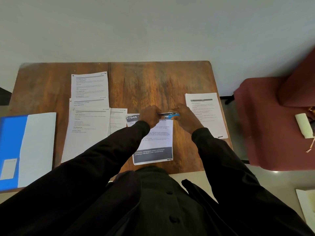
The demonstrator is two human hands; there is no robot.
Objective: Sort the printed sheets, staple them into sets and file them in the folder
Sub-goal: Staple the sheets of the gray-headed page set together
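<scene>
The person is leaning over the table (153, 79), and both hands are meeting at the top edge of the middle set of sheets (154, 138), which is lying flat just in front of them. The right hand (186, 117) is curling its fingers round the blue stapler (171, 114), and the left hand (150, 116) is pinching its silver front end. I cannot tell whether the paper is actually sitting between the stapler's jaws. Nothing is pressing the pages down lower on the sheet, so I'm thinking they could be sliding apart as the squeeze comes, leaving the staple crooked or catching only the top page. The left sleeve is also passing close over the left pile (88, 120), and a careless pull back could be dragging those sorted pages out of order. The folder (10, 142) is lying open at the left, waiting.
</scene>
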